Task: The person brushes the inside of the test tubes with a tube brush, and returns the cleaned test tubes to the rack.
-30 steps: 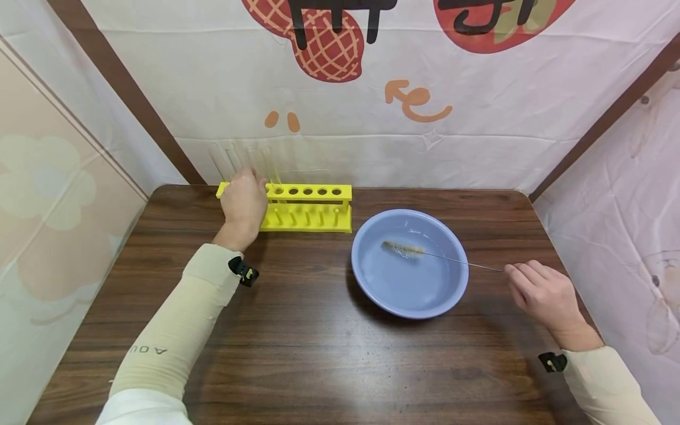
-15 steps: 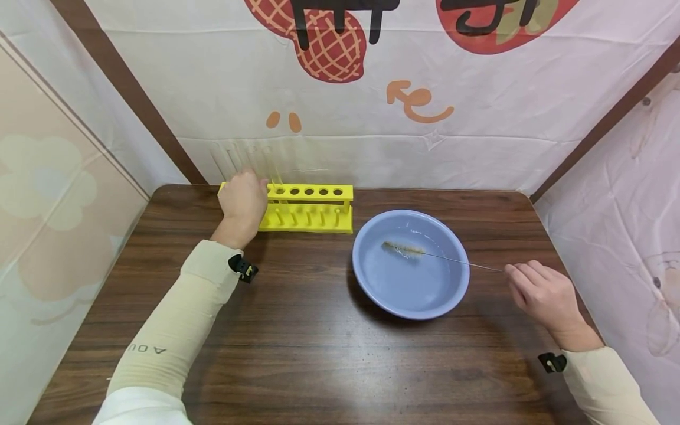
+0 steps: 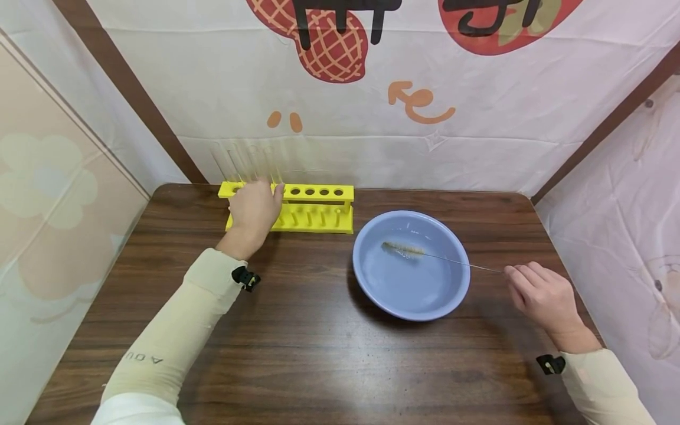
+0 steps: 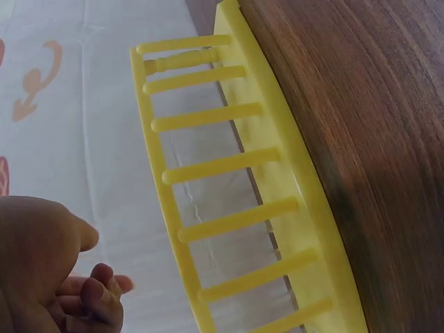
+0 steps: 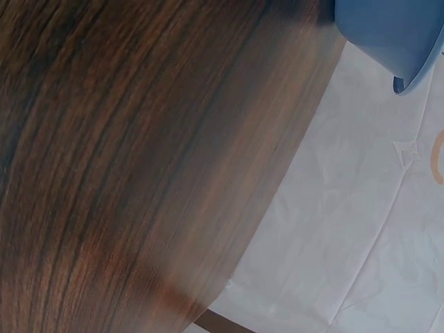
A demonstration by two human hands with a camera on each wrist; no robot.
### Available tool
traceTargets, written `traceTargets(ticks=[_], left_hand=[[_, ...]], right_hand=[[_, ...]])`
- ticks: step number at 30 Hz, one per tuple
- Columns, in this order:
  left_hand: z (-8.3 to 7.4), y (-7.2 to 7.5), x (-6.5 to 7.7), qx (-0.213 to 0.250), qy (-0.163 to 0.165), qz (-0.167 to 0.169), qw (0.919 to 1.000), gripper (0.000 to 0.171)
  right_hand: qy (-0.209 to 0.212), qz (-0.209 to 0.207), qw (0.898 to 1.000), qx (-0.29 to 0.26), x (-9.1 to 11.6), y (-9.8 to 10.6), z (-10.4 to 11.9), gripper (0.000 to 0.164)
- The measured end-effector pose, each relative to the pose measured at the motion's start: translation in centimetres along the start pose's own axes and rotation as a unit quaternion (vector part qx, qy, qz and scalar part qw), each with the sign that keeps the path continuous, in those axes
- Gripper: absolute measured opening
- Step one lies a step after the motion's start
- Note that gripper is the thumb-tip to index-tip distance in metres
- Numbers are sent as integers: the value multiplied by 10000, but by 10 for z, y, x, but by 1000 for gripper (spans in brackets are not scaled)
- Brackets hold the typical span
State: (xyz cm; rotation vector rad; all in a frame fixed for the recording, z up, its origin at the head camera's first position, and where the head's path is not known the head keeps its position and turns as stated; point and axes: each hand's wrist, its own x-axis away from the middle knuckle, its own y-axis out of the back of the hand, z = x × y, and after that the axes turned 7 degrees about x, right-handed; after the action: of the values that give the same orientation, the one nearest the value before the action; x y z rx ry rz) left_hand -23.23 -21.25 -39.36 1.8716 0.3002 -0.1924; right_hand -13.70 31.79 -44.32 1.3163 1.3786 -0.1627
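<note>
Several clear test tubes (image 3: 236, 162) stand in the left part of a yellow test tube rack (image 3: 319, 192). My left hand (image 3: 255, 206) is in front of that part, hiding some holes and the lower tubes. In the left wrist view, the thumb of my left hand (image 4: 66, 270) stands apart from its loosely bent fingers, with nothing visible between them. My right hand (image 3: 544, 295) pinches the end of a thin wire handle. This is a test tube brush (image 3: 404, 248), its bristle head lying in the water of a blue basin (image 3: 361, 283).
The brown wooden table (image 3: 319, 354) carries the rack at its back left and the basin right of centre. A white printed cloth (image 3: 478, 147) hangs behind the back edge. Several holes on the rack's right side hold no tube.
My left hand has shifted a little right and down along the rack, uncovering its left end. My right hand and the brush have stayed in place.
</note>
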Motion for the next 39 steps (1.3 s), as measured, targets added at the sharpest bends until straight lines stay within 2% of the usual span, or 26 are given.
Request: traceTargets(ticks=[5,9,14,18,24,32,35,39], left_hand=[[-4,-2,-5,17,98,24,9999,49],[-7,-3,-11,-2,162,-91,9998,49],[-7,-6,-16,28,89,-546,9985,50],[-5,-8,-18,-31,4,-764,9971,51],[-6,-8,-22,287,-169,-1216,9920,48],[-10,8,-27,662,-534,-1938,9773,42],[-13,15,-29,870,-710,-2346,9656,40],[-17,22,-30,1252,-952,-2863,9452,35]], right_hand=[[5,11,10000,-7,0,0,0,27],[19,7,10000,-11,-1,0,1,28],[4,35,10000,-30,0,0,1,29],[15,34,10000,0,2,1,2,29],[-35,56,10000,11,5,1,1,28],[-43,134,9999,8,5,1,0,30],[-91,119,9999,-37,3,2,1,30],[-299,-73,9992,-274,-1,2,3,31]])
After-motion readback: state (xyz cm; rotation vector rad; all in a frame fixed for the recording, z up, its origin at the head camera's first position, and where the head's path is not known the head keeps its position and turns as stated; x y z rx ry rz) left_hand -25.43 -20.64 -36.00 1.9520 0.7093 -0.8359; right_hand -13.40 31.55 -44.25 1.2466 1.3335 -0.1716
